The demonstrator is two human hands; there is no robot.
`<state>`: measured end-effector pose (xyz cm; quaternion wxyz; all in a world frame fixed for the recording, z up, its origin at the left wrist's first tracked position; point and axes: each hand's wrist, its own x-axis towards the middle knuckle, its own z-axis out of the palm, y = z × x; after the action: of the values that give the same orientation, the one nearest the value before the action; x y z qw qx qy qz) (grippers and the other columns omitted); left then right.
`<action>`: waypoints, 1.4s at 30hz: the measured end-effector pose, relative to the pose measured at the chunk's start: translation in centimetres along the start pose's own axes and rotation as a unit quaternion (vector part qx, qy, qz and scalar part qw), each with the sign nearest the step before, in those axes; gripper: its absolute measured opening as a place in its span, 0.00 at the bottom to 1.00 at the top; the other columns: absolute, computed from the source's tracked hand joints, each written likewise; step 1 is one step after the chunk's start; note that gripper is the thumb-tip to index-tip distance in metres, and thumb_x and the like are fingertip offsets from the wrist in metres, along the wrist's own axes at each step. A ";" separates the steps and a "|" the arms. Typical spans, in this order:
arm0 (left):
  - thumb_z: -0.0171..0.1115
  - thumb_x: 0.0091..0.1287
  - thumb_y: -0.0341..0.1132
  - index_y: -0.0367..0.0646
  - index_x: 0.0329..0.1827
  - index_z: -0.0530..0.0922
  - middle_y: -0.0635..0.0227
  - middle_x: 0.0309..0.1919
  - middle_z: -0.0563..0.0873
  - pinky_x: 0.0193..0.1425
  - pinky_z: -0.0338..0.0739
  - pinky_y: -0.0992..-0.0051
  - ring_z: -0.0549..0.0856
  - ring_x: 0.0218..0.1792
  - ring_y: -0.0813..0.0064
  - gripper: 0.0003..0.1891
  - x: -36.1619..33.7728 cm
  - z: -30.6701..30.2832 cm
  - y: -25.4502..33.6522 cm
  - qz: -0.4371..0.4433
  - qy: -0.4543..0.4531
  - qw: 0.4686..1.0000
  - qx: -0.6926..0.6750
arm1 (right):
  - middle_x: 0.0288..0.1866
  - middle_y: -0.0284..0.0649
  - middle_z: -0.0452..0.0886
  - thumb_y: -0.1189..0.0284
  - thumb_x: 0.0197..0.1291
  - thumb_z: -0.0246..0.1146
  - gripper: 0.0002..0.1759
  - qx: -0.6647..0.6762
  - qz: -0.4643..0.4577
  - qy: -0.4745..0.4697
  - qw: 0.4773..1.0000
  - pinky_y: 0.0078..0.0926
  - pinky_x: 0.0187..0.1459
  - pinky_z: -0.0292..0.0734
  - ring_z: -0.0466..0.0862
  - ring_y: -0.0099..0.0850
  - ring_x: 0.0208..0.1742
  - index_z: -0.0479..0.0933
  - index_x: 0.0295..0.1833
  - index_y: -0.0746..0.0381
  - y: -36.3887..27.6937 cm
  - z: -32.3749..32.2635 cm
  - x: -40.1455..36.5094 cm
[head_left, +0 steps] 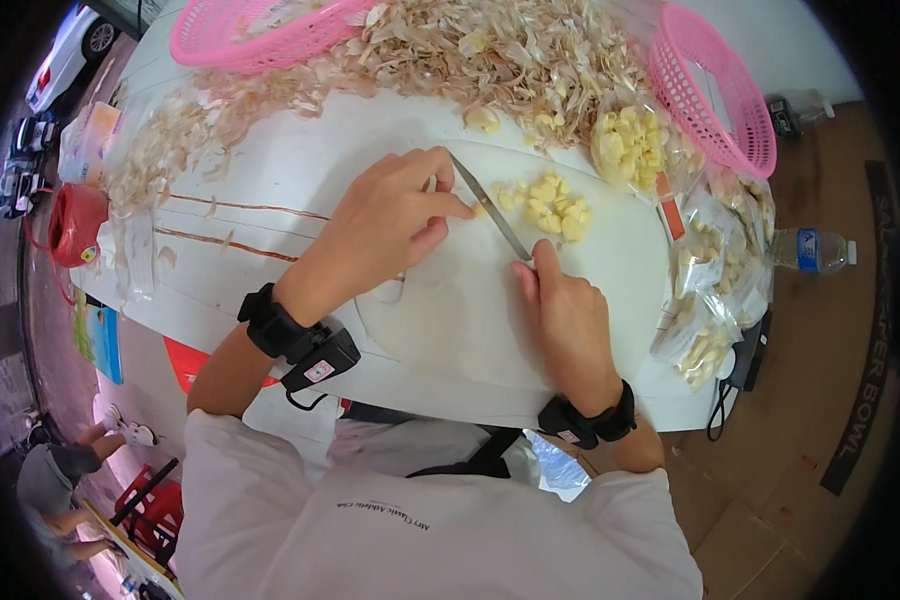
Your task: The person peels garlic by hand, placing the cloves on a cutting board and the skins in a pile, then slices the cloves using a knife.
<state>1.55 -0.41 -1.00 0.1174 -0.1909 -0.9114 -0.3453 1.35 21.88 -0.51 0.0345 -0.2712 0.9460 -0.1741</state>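
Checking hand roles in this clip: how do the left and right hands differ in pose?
The right hand grips the knife at its handle end; the left hand is near its tip. The left hand is farther from the white shirt than the right hand. Both are bare, with black devices strapped at the wrists.

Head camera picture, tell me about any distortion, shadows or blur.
Head view overall: wide-angle distortion bows the near edge of the white table, and black fills the corners; head view, centre: the knife looks fairly crisp, with soft shading beside the right hand; head view, upper left: the white car appears tilted.
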 end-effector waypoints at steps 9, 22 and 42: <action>0.62 0.49 0.18 0.45 0.38 0.86 0.68 0.34 0.74 0.37 0.75 0.72 0.78 0.36 0.69 0.15 0.0 0.2 -0.2 -0.018 -0.004 1.000 -0.001 | 0.13 0.42 0.73 0.61 0.69 0.56 0.15 -0.021 -0.019 0.015 1.000 0.38 0.16 0.70 0.77 0.43 0.14 0.66 0.37 0.60 0.1 0.0 0.1; 0.63 0.50 0.19 0.43 0.38 0.85 0.67 0.34 0.75 0.38 0.74 0.71 0.78 0.35 0.68 0.13 0.0 -0.3 0.1 0.023 0.019 0.999 0.011 | 0.13 0.41 0.75 0.58 0.70 0.54 0.15 -0.126 0.012 -0.002 0.992 0.36 0.17 0.74 0.79 0.41 0.15 0.67 0.38 0.59 -0.6 0.5 -0.2; 0.55 0.58 0.19 0.44 0.49 0.79 0.62 0.41 0.77 0.39 0.76 0.71 0.79 0.33 0.68 0.17 0.3 -0.3 0.5 -0.012 0.103 0.994 -0.035 | 0.25 0.54 0.78 0.60 0.67 0.58 0.19 0.154 0.073 0.035 0.985 0.40 0.33 0.71 0.78 0.49 0.27 0.74 0.36 0.68 2.1 -4.3 -4.1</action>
<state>1.52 -0.17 -0.44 0.1994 -0.1473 -0.8841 -0.3962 3.15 27.02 2.67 0.0549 -0.1868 0.9257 -0.3244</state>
